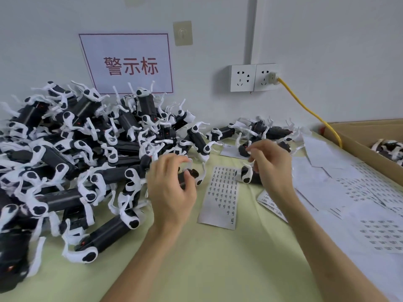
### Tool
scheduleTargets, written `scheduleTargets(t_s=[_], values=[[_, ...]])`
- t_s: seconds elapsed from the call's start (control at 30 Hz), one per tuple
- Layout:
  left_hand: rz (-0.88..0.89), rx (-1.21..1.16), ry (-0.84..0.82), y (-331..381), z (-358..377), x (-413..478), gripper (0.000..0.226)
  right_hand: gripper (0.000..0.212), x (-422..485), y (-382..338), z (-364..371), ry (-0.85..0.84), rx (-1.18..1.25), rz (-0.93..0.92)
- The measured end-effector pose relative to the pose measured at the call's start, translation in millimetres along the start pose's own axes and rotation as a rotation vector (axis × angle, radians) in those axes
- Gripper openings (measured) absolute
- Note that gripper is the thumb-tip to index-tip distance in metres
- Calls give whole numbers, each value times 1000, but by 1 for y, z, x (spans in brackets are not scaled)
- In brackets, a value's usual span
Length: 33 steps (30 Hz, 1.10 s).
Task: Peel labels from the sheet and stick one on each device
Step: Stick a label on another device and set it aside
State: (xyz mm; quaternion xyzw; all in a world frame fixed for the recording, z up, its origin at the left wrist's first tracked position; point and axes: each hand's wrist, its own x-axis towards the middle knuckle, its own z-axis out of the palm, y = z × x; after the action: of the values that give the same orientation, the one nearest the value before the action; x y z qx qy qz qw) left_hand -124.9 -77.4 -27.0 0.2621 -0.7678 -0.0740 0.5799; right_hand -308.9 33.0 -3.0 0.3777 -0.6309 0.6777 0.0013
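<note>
Nearest me, below the white label sheet point(222, 192), the pale green table covering point(196, 262) lies open. Left of the sheet, a big heap of black cylinder devices with white straps point(65, 160) crowds up to the wall. Right of it, spent white backing sheets point(327, 177) reach the brown cardboard box point(353, 136). My left hand point(172, 188), just left of the sheet's top, curls round one black device point(193, 173). My right hand point(272, 164), above its top right corner, draws thumb and forefinger together; whether they pinch a label I cannot tell. The sheet lies flat, with rows of small printed labels.
</note>
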Motion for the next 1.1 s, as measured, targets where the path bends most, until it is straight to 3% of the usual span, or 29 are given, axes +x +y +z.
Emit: scheduleTargets(t_s=[0.1, 0.23, 0.33, 0.43, 0.6, 0.7, 0.93, 1.0, 1.1], values=[[-125, 147, 34, -8, -5, 8, 38, 19, -13, 6, 17, -160, -126, -78], [-154, 234, -237, -17, -7, 10, 14, 17, -28, 7, 35, -307, -204, -137], [-111, 175, -422, -7, -1, 2, 7, 16, -36, 8, 42, -407, -231, -131], [-89, 89, -499, -1, 6, -6, 11, 17, -39, 10, 46, -483, -291, -138], [-324, -208, -430, -5, 10, -5, 20, 18, -43, 8, 49, -436, -276, -184], [-462, -358, -337, -2, 4, 0, 23, 30, -40, 6, 45, -414, -294, -250], [-762, -767, -285, -6, -2, 12, 21, 53, -39, 16, 43, -668, -714, -273], [-801, -851, -252, -8, -3, 13, 35, 49, -38, 20, 44, -641, -641, -236], [-803, -955, -199, -9, -5, 15, 31, 37, -36, 19, 42, -626, -524, -197]])
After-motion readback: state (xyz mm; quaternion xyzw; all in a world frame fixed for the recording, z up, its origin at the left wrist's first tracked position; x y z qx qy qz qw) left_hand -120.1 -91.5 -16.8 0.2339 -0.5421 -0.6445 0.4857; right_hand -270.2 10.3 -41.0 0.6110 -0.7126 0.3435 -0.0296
